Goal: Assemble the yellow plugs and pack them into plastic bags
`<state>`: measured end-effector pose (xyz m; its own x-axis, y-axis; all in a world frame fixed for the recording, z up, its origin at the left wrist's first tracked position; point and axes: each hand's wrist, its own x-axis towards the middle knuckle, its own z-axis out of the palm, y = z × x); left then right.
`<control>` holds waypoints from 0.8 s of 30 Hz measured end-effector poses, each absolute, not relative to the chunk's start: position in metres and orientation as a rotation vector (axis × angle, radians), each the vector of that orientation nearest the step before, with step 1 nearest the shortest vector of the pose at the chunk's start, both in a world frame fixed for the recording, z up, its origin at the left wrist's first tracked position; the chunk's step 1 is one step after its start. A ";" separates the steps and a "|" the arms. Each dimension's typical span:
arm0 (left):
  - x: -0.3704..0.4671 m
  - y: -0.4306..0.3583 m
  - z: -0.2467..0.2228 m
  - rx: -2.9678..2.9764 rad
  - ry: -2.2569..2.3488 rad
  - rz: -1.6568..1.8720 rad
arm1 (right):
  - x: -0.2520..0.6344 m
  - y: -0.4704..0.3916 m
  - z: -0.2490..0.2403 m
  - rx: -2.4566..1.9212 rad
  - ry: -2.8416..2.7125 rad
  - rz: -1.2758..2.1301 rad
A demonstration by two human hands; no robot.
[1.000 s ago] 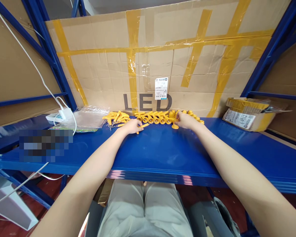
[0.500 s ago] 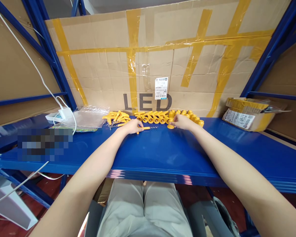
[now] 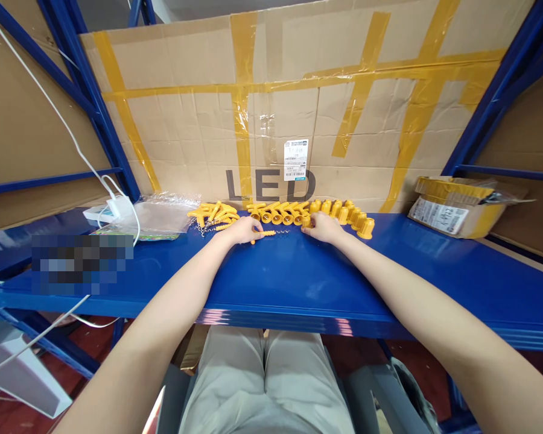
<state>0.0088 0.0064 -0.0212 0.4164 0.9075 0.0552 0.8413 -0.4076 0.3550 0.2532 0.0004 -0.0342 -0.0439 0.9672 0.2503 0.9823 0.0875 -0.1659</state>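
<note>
My left hand (image 3: pixel 245 230) is closed on a yellow corkscrew (image 3: pixel 268 233), whose metal spiral points right. My right hand (image 3: pixel 324 228) grips a yellow plastic cup-shaped cap (image 3: pixel 306 222), partly hidden by the fingers. A short gap separates the spiral tip from this cap. Behind the hands lies a row of yellow assembled pieces (image 3: pixel 276 217), their round open ends towards me. Left of them is a pile of yellow corkscrews (image 3: pixel 213 214) with bare spirals. Several yellow caps (image 3: pixel 365 228) stand upright to the right of my right hand.
A large taped cardboard sheet (image 3: pixel 185 138) closes off the back of the blue table (image 3: pixel 289 283). An opened cardboard box (image 3: pixel 452 211) sits at the right. Plastic bags (image 3: pixel 163 214) and a white plug with cable (image 3: pixel 117 207) lie at the left, by a blurred dark object (image 3: pixel 81 259).
My right hand has moved slightly left with the cap, which is now turned and nearer the spiral's tip. More standing caps show at the right. My left hand has stayed put.
</note>
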 end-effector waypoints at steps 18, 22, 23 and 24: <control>0.007 0.010 -0.025 2.465 1.509 0.343 | 0.263 0.013 -0.043 -1.443 -2.436 -0.166; 0.006 0.013 -0.027 2.478 1.467 0.374 | 0.268 0.020 -0.047 -1.383 -2.451 -0.135; 0.005 0.013 -0.027 2.476 1.467 0.379 | 0.269 0.021 -0.047 -1.373 -2.450 -0.127; 0.005 0.014 -0.027 2.474 1.471 0.383 | 0.270 0.022 -0.047 -1.363 -2.448 -0.119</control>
<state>0.0050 0.0136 -0.0268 0.4597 0.8822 0.1023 0.8199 -0.4658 0.3328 0.2698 0.0218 -0.0473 -0.4845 0.8105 0.3290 0.8385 0.5375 -0.0892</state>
